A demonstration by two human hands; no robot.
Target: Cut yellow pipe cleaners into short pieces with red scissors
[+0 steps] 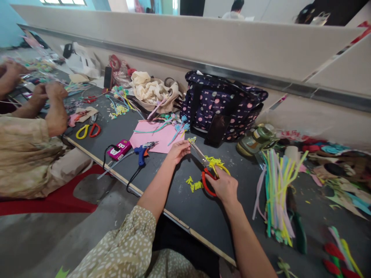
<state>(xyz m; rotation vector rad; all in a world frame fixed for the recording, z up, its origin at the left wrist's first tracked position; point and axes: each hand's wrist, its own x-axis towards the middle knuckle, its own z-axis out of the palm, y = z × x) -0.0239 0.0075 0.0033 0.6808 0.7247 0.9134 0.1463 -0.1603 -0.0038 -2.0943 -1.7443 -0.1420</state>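
Observation:
My right hand (227,186) is wrapped round scissors (204,162) with one red and one yellow handle loop. Their blades point up and left, the tips at a small yellow-green piece (191,140). That piece is pinched in the fingers of my left hand (179,151). Beneath and beside the scissors, short yellow pieces (198,185) lie in loose heaps on the dark table (185,216). Left of my left hand are a pink sheet (153,135) with fuzzy stems on it and a blue glue gun (141,153).
A dotted bag (223,100), a phone (217,129) and a green bottle (256,139) stand at the back. Fuzzy stems (278,193) are bundled at right. A purple power strip (119,150) and other scissors (88,131) lie left, near other people's hands (48,92).

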